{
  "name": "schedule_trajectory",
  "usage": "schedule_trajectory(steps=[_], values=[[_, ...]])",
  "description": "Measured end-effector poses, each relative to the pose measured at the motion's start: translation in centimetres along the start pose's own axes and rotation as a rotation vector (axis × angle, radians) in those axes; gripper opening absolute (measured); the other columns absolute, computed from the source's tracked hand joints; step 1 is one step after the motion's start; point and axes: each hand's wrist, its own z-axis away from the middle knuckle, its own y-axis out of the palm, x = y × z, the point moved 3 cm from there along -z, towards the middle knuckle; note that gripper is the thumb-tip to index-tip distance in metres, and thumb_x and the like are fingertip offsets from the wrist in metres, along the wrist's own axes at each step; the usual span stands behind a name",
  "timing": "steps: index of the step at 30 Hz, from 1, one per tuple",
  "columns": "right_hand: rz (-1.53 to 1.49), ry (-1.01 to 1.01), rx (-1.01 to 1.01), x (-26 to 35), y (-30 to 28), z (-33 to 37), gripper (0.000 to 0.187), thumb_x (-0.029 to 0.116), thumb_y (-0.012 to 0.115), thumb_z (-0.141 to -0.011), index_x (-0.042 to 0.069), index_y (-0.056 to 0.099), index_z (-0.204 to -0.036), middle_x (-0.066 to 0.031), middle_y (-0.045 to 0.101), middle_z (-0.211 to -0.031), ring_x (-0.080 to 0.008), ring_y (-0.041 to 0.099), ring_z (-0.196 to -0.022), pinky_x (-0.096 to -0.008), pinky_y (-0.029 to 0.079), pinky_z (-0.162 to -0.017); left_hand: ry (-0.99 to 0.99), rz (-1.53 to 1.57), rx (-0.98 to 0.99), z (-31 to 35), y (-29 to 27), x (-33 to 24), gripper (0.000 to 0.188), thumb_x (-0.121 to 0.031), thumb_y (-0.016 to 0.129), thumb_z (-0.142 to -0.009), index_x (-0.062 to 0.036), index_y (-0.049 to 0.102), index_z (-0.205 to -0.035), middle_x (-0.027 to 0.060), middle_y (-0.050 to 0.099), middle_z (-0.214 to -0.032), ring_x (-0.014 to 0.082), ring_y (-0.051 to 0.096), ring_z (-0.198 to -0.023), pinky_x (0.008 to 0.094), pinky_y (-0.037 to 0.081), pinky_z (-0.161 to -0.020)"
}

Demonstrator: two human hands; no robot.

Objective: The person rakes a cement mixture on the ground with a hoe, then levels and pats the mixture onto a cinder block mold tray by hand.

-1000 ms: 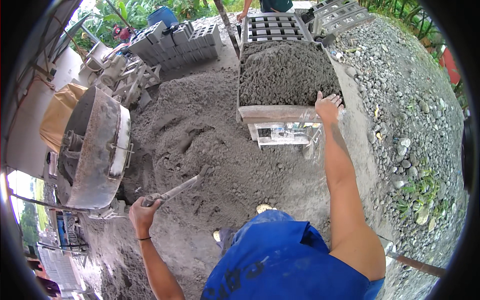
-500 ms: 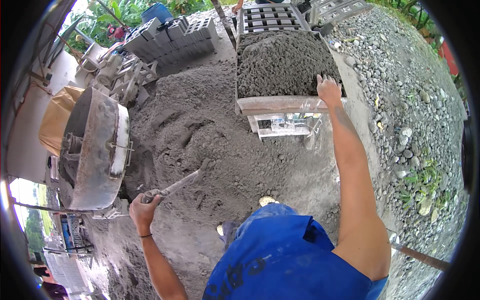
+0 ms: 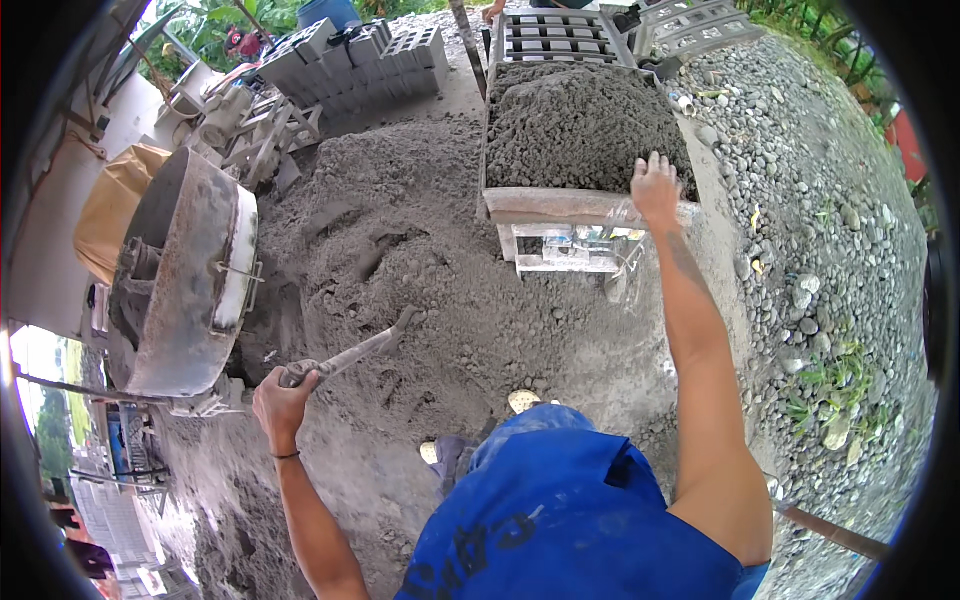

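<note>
My left hand (image 3: 281,402) is closed round the handle end of a shovel (image 3: 352,356). The shovel slants away to the right, its far end lying at the heap of grey sand mix (image 3: 400,270), where the blade is mostly hidden. At the far right my right hand (image 3: 656,190) rests at the near edge of a raised box (image 3: 570,203). Its fingers are stretched out and apart over the dark, damp mix (image 3: 575,125) that fills the box. Nothing shows in that hand.
A round rusty mixer drum (image 3: 190,290) stands at the left beside a tan sack (image 3: 118,215). Grey hollow blocks (image 3: 360,75) are stacked at the back. Gravel (image 3: 800,220) covers the right side. Beyond the box, another person's hand (image 3: 493,10) shows near a slotted block mould (image 3: 560,38).
The view has shifted slightly, and the box now sits a little farther right. My left shoe shows more, farther left. Both hands keep their places on the shovel and at the box.
</note>
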Motion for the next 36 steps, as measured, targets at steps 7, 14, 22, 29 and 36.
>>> schedule_trajectory(steps=[7,14,22,29,36], values=[[-0.173,0.112,-0.022,6.3,2.4,2.3,0.071,0.042,0.04,-0.1,-0.012,0.029,-0.145,-0.0378,0.032,-0.147,-0.0514,0.029,-0.139,-0.0576,0.026,-0.113,-0.013,-0.018,0.034,0.6,-0.5,-0.8,0.043,-0.047,0.08,-0.07,-0.0067,0.068,-0.076,0.0178,0.066,-0.074,0.0402,0.063,-0.075,0.0485,0.046,-0.066],[-0.347,0.143,-0.089,11.4,4.5,3.3,0.073,0.038,0.046,-0.098,-0.016,0.026,-0.144,-0.0405,0.031,-0.145,-0.0532,0.033,-0.136,-0.0576,0.029,-0.111,-0.011,-0.039,0.021,1.4,-0.2,-1.5,0.044,-0.049,0.079,-0.07,-0.0074,0.07,-0.079,0.0178,0.068,-0.076,0.0396,0.065,-0.077,0.0481,0.048,-0.067],[-0.221,0.086,-0.077,17.0,5.4,4.4,0.081,0.042,0.05,-0.096,-0.013,0.019,-0.147,-0.0388,0.019,-0.152,-0.0538,0.018,-0.142,-0.059,0.023,-0.115,-0.014,-0.057,0.001,2.7,0.4,-1.8,0.042,-0.047,0.08,-0.07,-0.0072,0.069,-0.079,0.016,0.068,-0.074,0.0389,0.065,-0.075,0.0476,0.048,-0.067],[-0.235,-0.081,-0.207,18.9,6.0,0.6,0.083,0.044,0.048,-0.097,-0.011,0.016,-0.149,-0.0333,0.019,-0.155,-0.0491,0.017,-0.145,-0.0585,0.017,-0.116,-0.003,-0.061,-0.024,3.8,0.1,-2.3,0.042,-0.046,0.083,-0.068,-0.0072,0.067,-0.074,0.0167,0.065,-0.069,0.039,0.064,-0.071,0.0471,0.047,-0.063],[-0.016,-0.317,-0.118,18.5,3.6,-3.7,0.065,0.046,0.055,-0.094,0.029,0.032,-0.152,-0.0184,0.024,-0.159,-0.0417,0.016,-0.147,-0.0579,0.02,-0.116,0.015,-0.035,-0.029,4.4,0.8,-1.9,0.041,-0.044,0.084,-0.066,-0.0079,0.066,-0.069,0.0153,0.063,-0.063,0.0373,0.062,-0.063,0.0458,0.046,-0.058]])
